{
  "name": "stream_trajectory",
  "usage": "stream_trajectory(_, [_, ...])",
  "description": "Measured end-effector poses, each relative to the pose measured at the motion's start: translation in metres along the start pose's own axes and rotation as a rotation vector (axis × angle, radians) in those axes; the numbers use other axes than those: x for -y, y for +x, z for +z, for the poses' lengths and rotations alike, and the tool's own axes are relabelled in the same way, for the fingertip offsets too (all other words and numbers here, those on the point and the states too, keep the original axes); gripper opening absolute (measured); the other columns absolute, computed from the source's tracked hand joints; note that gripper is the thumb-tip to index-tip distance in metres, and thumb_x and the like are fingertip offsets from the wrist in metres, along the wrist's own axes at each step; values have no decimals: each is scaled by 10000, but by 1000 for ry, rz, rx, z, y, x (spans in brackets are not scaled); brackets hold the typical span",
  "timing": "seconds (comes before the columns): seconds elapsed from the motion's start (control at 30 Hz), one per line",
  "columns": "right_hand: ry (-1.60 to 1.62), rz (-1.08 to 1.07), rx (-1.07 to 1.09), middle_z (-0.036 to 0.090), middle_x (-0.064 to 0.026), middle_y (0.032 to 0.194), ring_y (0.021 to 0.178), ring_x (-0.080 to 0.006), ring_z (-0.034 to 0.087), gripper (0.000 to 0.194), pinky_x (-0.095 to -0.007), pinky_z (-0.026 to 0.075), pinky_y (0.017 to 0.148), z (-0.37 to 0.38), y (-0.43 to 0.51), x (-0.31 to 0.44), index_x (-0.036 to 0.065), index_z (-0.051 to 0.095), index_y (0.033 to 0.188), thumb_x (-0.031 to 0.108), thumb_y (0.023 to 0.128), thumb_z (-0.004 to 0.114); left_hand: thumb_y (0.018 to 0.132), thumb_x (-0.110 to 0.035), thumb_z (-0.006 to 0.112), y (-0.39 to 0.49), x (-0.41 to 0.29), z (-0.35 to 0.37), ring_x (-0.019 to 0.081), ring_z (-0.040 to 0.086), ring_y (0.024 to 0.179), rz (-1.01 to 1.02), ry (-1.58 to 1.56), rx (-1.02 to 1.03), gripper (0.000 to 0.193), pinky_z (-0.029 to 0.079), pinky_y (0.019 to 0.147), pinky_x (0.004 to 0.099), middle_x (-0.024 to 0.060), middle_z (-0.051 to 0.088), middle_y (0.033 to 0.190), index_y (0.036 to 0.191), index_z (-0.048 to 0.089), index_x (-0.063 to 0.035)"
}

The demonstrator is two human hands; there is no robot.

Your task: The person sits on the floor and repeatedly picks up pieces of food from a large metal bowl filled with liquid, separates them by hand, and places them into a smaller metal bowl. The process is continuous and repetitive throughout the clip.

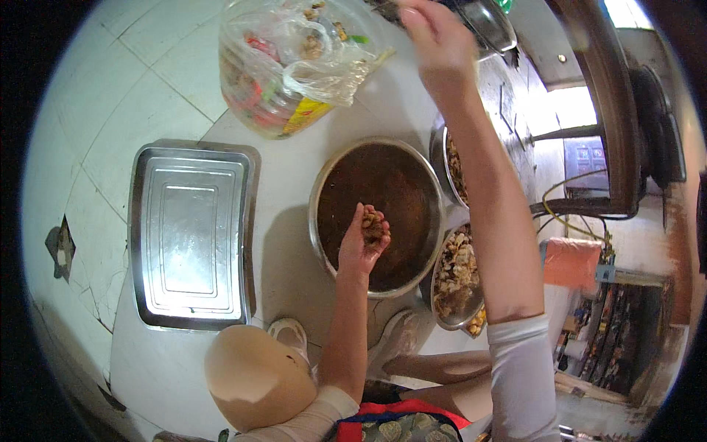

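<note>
A clump of wet-looking brown food pieces (374, 228) lies in the cupped palm of my left hand (362, 240), its fingers curled around it. The hand is above a round metal basin (312, 221) containing dark brown liquid (375, 177). My right hand (442, 44) reaches far forward to the top edge of the view. It is blurred, its fingertips are partly cut off, and whatever they touch does not show. Close by it is a dark metal pan (491, 25). Under my right forearm, a metal bowl of pale, chopped food pieces (455, 271) is partly covered.
A rectangular steel tray (190, 237) lies on the tiled floor at left. At the top stands a clear plastic bag (298, 66) of mixed food and packaging. Another metal bowl (440, 160) is half hidden by my right arm. A dark wooden frame (602, 110) rises at right.
</note>
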State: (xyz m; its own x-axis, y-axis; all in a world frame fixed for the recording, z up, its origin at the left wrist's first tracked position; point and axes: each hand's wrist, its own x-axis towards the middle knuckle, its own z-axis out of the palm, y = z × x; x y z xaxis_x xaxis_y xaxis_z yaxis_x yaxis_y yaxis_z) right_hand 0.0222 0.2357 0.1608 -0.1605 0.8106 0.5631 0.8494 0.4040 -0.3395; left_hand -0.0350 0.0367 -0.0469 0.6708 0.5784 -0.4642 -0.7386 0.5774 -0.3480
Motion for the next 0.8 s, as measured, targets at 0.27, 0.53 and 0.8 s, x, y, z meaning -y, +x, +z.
stream_trajectory(0.27, [190, 653, 266, 437, -156, 1197, 1142, -270, 380, 403, -366, 295, 946, 18, -158, 19, 36, 436, 1165, 170, 801, 545, 863, -247, 465, 0, -12, 3, 146, 554, 793, 439, 249, -186, 186, 475, 655, 264, 35, 580, 905, 864, 566, -91])
stream_trajectory(0.53, [1606, 1322, -495, 480, -90, 1096, 968, -189, 487, 285, -317, 426, 811, 29, -279, 24, 61, 464, 1104, 223, 871, 442, 866, -271, 378, 7, 40, 7, 278, 188, 1253, 643, 1875, -107, 388, 89, 1014, 440, 113, 341, 1293, 1197, 414, -72])
stream_trajectory(0.8, [1431, 1445, -751, 551, -82, 874, 806, -191, 531, 229, -311, 452, 723, -23, -360, -32, 50, 511, 948, 252, 840, 500, 854, -298, 408, 1, 63, 23, 294, 74, 1282, 526, 1852, 76, 455, 4, 1000, 501, 71, 243, 1357, 1266, 338, -115])
